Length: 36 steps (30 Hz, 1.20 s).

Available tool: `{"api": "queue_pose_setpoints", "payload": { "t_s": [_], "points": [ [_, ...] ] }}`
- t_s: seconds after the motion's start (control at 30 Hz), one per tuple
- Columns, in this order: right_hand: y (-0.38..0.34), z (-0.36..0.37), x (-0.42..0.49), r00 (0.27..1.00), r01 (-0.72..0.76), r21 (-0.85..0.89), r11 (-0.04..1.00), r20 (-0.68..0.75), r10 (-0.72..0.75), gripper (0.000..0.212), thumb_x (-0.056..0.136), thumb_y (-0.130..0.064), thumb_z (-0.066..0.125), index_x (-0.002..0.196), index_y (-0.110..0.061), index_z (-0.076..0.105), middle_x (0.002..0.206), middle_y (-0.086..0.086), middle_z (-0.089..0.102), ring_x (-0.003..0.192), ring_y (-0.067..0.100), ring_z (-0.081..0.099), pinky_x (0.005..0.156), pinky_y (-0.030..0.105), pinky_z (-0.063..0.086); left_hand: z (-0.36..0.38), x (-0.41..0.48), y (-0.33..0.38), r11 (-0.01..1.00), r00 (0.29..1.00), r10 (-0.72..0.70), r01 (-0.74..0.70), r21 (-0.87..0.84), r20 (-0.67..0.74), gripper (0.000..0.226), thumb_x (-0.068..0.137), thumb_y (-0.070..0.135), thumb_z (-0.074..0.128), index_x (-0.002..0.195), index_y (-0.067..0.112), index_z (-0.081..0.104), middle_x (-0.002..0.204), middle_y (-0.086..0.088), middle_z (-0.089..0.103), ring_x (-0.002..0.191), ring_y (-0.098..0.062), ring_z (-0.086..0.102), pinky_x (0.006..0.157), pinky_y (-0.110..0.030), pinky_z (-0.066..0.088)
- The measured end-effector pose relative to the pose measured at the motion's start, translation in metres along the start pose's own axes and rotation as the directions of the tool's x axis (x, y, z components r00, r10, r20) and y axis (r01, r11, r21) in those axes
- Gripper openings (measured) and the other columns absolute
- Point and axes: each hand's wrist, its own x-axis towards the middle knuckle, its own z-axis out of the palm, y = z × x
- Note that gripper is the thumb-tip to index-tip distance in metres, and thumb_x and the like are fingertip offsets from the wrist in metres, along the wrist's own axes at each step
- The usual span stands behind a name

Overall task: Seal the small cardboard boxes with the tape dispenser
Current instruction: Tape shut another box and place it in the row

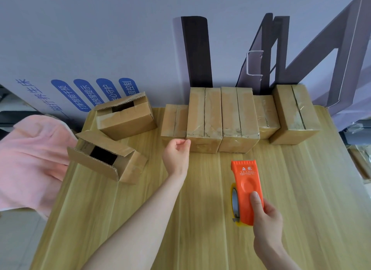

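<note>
1. Orange plastic tape dispenser (pixel 247 189), carrying a roll of clear tape (pixel 234 203) on its left side. Sits in the right hand (pixel 267 219), gripped at the near end with the thumb flat on top and the other fingers wrapped underneath. Points its toothed end away, over the pale wooden table (pixel 200 239).
2. Probably light and rigid, with a smooth shell that could slip. Best held round the body as now, clear of the serrated edge.
3. Left hand (pixel 176 153): loosely curled, thumb and forefinger meeting at the near lower corner of a tall taped brown cardboard box (pixel 204 119). Shows nothing pinched between them.
4. Beyond both hands, four more taped boxes in the same row: one taller (pixel 239 119), one low (pixel 173 121), another low (pixel 266 115), one at the far right (pixel 295 113). All closed, so contents hidden.
5. Left of the left hand, two unsealed corrugated boxes, the nearer box (pixel 108 159) and the farther box (pixel 126 117). Flaps ajar over a dark gap, insides unreadable. Likely light and easily dented, so worth steadying by a side wall while taping.
6. Further left, a pink cloth (pixel 30 159).
</note>
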Motion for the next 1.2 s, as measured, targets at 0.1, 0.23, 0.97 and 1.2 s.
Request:
{"api": "queue_pose_setpoints", "payload": {
  "t_s": [0.1,0.23,0.97,1.2],
  "points": [
    [0.0,-0.001,0.001,1.0,-0.006,-0.006,1.0,-0.002,0.006,0.028,0.093,-0.035,0.06,0.085,-0.011,0.071,0.064,0.01,0.071,0.047,0.031,0.067,0.041,0.026,0.052,0.0,-0.005,0.0,0.999,0.999,0.03,-0.03,0.016,0.038,0.011,0.089,0.021,0.057,0.09,0.021,0.068,0.083,0.01,0.07,0.085,-0.006,0.066,0.073,-0.021,0.054],
    [0.0,-0.003,0.003,1.0,-0.006,-0.011,1.0,-0.019,0.006,0.028,0.093,-0.036,0.06,0.087,-0.012,0.072,0.066,0.008,0.072,0.052,0.026,0.068,0.043,0.025,0.052,-0.009,0.0,0.004,0.917,0.951,0.274,-0.304,0.26,0.144,0.016,0.092,0.02,0.054,0.092,0.021,0.07,0.082,0.013,0.068,0.076,0.0,0.062,0.063,-0.013,0.05],
    [0.003,0.002,0.002,1.0,-0.014,-0.005,1.0,-0.018,0.014,0.031,0.093,-0.036,0.06,0.084,-0.008,0.071,0.067,0.017,0.07,0.056,0.041,0.067,0.056,0.045,0.059,-0.024,0.061,0.038,0.027,0.258,0.741,-0.934,0.357,0.62,0.029,0.055,-0.001,0.089,0.082,0.003,0.077,0.088,-0.011,0.075,0.081,-0.024,0.073,0.054,-0.038,0.06],
    [-0.005,0.003,-0.011,1.0,-0.015,-0.001,1.0,-0.009,0.015,0.027,0.093,-0.034,0.061,0.084,-0.01,0.072,0.073,0.018,0.072,0.067,0.046,0.067,0.058,0.046,0.06,-0.027,0.065,0.037,0.299,0.529,0.484,-0.849,0.436,0.697,0.034,0.091,0.014,0.062,0.125,0.012,0.062,0.136,-0.001,0.055,0.131,-0.016,0.048,0.108,-0.033,0.038]
  ]
}}
